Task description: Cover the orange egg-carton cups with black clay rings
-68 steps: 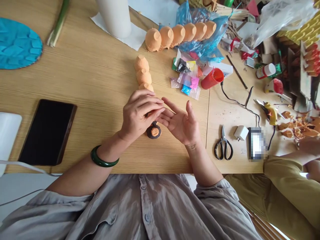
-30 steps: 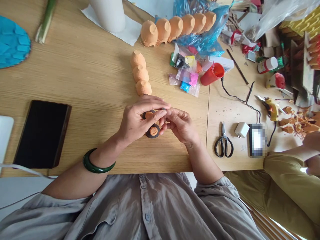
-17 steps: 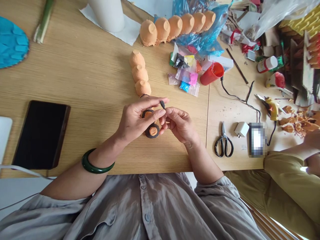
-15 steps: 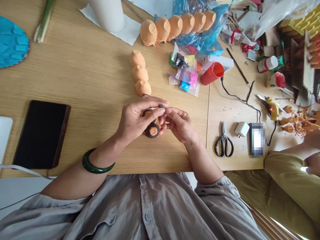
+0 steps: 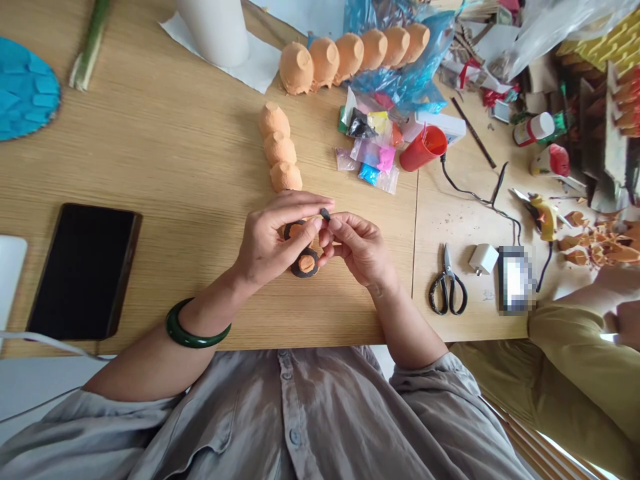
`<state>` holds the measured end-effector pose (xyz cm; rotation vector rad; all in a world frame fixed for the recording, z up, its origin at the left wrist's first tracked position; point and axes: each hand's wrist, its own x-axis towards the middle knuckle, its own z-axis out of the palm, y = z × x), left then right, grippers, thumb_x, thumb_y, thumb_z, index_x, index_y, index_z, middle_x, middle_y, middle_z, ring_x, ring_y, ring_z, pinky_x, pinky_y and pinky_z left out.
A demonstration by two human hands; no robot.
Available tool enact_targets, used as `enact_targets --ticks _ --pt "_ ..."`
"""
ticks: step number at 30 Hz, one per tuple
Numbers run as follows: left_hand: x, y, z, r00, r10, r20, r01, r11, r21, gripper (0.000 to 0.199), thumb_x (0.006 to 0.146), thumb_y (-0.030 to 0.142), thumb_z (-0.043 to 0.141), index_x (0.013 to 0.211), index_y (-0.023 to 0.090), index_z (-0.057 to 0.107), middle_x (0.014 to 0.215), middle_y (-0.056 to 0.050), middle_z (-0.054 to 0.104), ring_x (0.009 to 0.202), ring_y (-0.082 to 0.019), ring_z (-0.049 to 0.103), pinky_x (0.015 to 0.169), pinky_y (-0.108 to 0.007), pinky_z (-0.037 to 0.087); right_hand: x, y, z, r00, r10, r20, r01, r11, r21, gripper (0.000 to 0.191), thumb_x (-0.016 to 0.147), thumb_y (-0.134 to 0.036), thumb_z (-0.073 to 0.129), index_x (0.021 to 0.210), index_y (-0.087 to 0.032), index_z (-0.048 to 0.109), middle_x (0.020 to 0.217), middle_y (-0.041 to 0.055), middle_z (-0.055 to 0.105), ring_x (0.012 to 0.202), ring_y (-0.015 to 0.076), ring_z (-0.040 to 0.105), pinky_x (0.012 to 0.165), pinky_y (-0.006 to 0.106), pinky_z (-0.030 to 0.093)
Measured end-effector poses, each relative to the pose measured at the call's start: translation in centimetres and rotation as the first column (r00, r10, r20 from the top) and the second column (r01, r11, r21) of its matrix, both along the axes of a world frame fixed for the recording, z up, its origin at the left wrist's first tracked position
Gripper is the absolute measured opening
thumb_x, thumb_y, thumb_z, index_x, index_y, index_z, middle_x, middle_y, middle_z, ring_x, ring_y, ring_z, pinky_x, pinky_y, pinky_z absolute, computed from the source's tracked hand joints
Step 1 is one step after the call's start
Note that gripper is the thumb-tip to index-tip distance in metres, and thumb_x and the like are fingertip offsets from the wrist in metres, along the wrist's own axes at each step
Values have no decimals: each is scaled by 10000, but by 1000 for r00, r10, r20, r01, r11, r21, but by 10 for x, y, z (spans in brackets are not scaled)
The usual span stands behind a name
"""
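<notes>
Between the thumb and fingertips of my right hand [image 5: 361, 247], a small dark piece of modelling clay [image 5: 325, 214] is pinched, its rounded end pointing up. My left hand [image 5: 273, 230] is beside it, fingers stretched out and thumb apart, its fingertips close around the clay. Under my left hand lies an orange egg-carton cup piece [image 5: 307, 265] with black rings on it, partly hidden. A row of orange cups [image 5: 278, 148] extends away from my left fingers; whether it joins the ringed piece is hidden.
Behind stand a longer orange cup row [image 5: 349, 57], clay packets [image 5: 373, 143] and a red cup [image 5: 424, 148]. Scissors [image 5: 448, 283], a white adapter [image 5: 483, 259] and a yellow-handled tool [image 5: 544, 217] lie right. A black tablet [image 5: 85, 270] is left. Another person's arm [image 5: 595, 293] rests far right.
My left thumb has drawn back slightly from the dark clay, so more of it shows. My right hand still pinches it, almost in the same place.
</notes>
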<state>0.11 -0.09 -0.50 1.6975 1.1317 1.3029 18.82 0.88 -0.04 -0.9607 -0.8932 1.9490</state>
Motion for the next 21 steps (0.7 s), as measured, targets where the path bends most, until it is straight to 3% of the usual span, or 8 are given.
enact_targets --ticks 6,10,13,16,21 --pt "-2 0 -1 986 110 -126 -89 984 157 256 1031 321 762 1250 274 888 1309 -92 869 1275 -314 783 1214 -490 601 2 1 0 999 -40 18 39 999 13 486 789 -653 989 890 -216 802 735 -44 747 606 106 676 626 267 700" --pt "-1 -1 5 994 87 -68 -88 996 -5 337 1004 353 805 1324 269 868 1335 -86 858 1211 -279 791 1150 -420 626 3 1 1 999 -30 13 30 999 18 486 791 -657 986 842 -215 790 733 -44 747 595 106 686 618 270 699" --pt "2 -1 6 998 31 45 -25 990 -138 216 989 346 813 1170 273 907 1225 -70 880 1217 -273 796 1169 -415 618 3 0 1 1000 6 -13 -6 1000 25 468 813 -626 986 828 -204 785 730 -44 743 586 101 698 608 259 694" --pt "4 0 5 992 22 124 2 981 -192 118 956 325 842 1034 277 917 1146 -64 883 1197 -278 802 1169 -430 619 3 -1 0 1000 18 -20 -17 999 39 463 834 -624 974 835 -201 785 727 -44 738 589 99 701 602 249 686" --pt "6 -3 3 988 47 150 -7 967 -254 89 938 317 868 1001 274 914 1086 -59 879 1074 -262 821 1047 -397 663 2 0 0 1000 20 6 -20 999 42 494 813 -656 974 817 -202 781 717 -42 737 583 98 693 606 252 684"
